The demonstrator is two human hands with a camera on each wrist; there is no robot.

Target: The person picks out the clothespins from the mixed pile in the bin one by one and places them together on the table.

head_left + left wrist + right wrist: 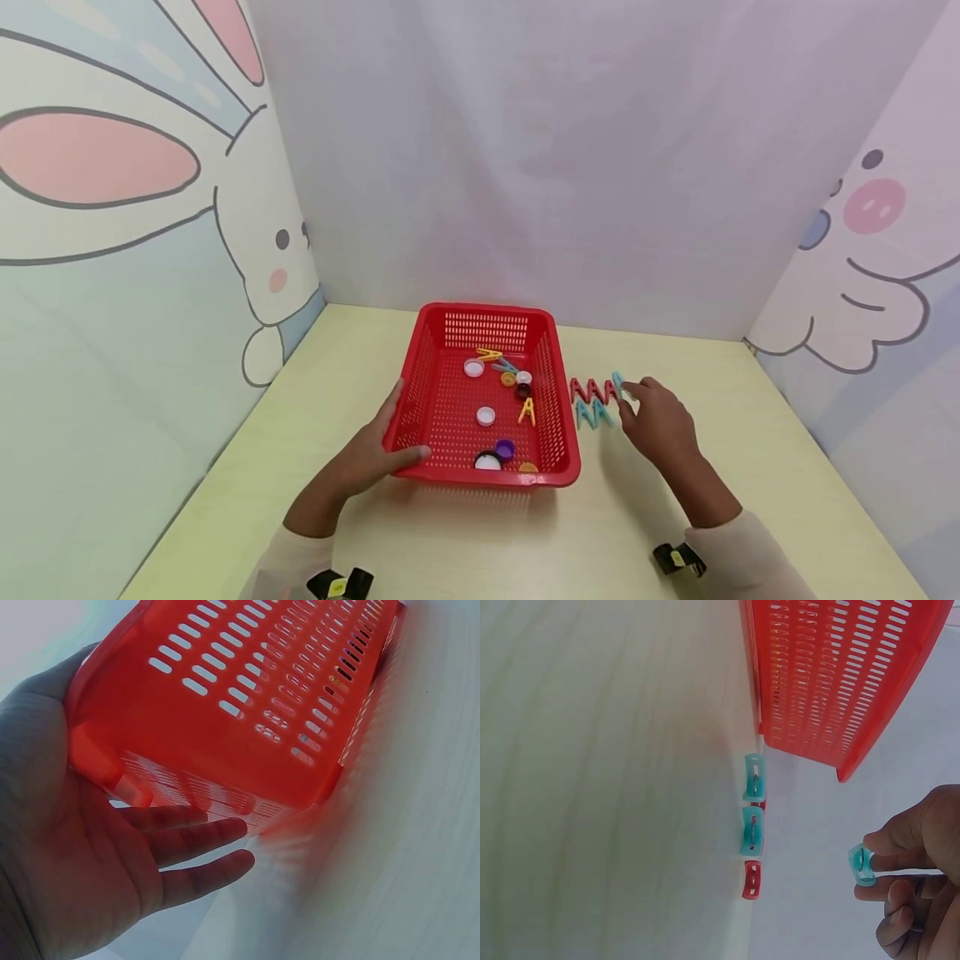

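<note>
A red plastic basket (487, 479) with slotted walls stands on the table. My left hand (367, 454) holds its near left corner, thumb over the rim; the other fingers (202, 874) extend along the outside. To the right of the basket, my right hand (660, 421) pinches a light-blue clothespin (862, 864) between thumb and fingers, raised above the tabletop. Beside that hand lie a row of red clothespins (577, 390) and, nearer me, two light-blue clothespins (585, 414). Inside the basket are yellow clothespins (527, 411) and a blue clothespin (506, 367).
Several round caps share the basket, among them a white cap (486, 416), a purple cap (505, 450) and a black-rimmed cap (487, 461). The pale wooden table (750, 450) is bounded by a grey back curtain (525, 167) and cartoon-printed side panels (112, 350).
</note>
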